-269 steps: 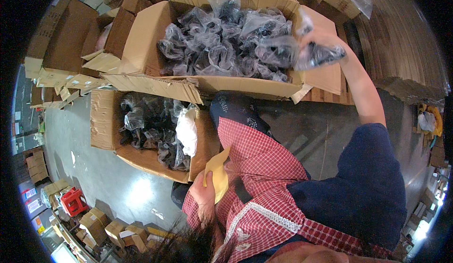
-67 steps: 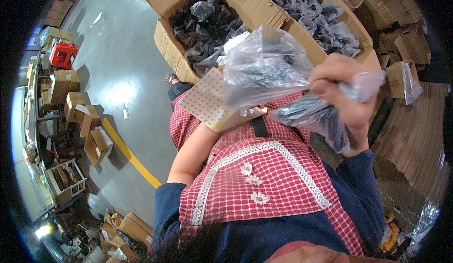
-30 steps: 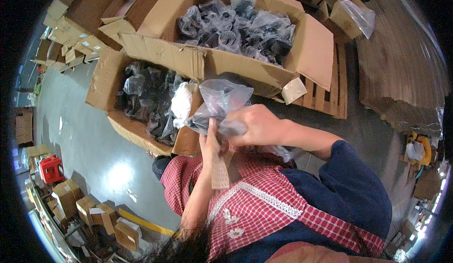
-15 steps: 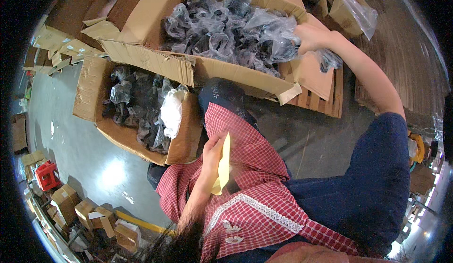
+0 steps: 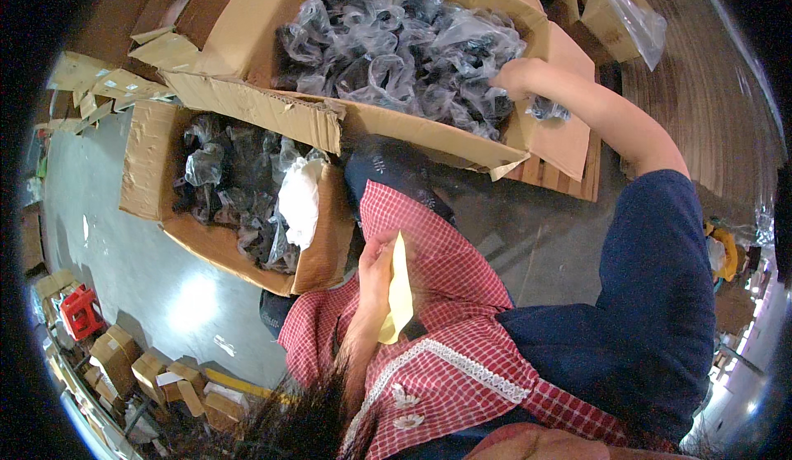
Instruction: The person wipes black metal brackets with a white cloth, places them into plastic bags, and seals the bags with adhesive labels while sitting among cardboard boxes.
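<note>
My left hand (image 5: 376,274) is closed around a yellow sheet (image 5: 399,295), which looks like folded paper or a thin pad, above my lap. With my arm stretched out, my right hand (image 5: 520,78) reaches over the right end of a large open carton (image 5: 429,134). Its fingers are curled down against the clear plastic bags (image 5: 412,51) heaped inside, which have dark parts in them. The fingertips are partly hidden, and what they grip cannot be made out. Beside my right wrist, another bagged piece (image 5: 546,108) lies at the carton's right flap.
A smaller carton (image 5: 223,250) with dark bagged parts and a white bag (image 5: 299,202) stands left of my knees. The large carton rests on a wooden pallet (image 5: 561,181). Stacked flat cardboard (image 5: 701,101) is at the right. Small boxes (image 5: 115,350) and a red object (image 5: 81,311) lie lower left.
My right hand has moved left and slightly down, farther in over the heap of bags. My left hand keeps the yellow sheet, which is now turned a little more toward view.
</note>
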`<state>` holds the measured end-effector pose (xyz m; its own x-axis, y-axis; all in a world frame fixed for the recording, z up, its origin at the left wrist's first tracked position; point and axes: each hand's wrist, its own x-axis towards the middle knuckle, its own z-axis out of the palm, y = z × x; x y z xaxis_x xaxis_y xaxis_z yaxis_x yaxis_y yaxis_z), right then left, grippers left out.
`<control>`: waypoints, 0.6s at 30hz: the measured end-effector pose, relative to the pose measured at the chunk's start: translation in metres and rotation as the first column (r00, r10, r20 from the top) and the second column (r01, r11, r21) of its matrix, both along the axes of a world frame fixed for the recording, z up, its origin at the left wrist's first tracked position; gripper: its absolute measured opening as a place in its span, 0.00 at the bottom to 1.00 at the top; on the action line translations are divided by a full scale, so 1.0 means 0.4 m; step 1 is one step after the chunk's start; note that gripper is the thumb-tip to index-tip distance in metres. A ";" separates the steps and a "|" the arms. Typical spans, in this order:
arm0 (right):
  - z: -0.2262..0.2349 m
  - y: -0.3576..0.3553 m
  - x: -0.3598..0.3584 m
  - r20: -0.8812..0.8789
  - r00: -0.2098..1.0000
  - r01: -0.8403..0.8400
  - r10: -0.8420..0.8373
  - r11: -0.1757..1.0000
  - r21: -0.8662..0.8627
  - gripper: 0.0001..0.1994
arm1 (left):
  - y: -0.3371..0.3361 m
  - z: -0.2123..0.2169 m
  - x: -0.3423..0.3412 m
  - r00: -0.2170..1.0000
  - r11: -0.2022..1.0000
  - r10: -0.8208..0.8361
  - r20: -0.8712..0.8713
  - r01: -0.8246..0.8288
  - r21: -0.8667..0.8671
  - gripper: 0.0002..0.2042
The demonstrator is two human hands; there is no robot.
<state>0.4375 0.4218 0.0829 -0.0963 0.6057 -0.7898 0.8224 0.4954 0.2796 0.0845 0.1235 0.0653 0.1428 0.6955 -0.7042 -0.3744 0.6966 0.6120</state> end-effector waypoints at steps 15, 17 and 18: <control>0.114 0.017 0.047 -0.979 -0.099 0.634 -0.180 0.746 -0.201 0.18 | 0.001 0.014 -0.023 0.998 0.998 -0.050 0.029 0.051 -0.045 0.09; -0.001 0.004 0.082 -0.986 -0.020 0.618 -0.166 0.773 -0.143 0.18 | -0.005 0.012 -0.031 0.998 0.997 -0.055 -0.001 0.055 -0.045 0.09; -0.053 -0.004 0.107 -0.982 0.093 0.581 -0.162 0.810 -0.079 0.19 | -0.006 0.016 -0.036 0.998 0.998 -0.055 -0.009 0.055 -0.044 0.09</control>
<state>0.4802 0.4201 0.0617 -0.2960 0.9512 -0.0871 0.5907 0.1106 -0.7993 0.0699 0.1210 0.0716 0.1728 0.6553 -0.7353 -0.3286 0.7421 0.5842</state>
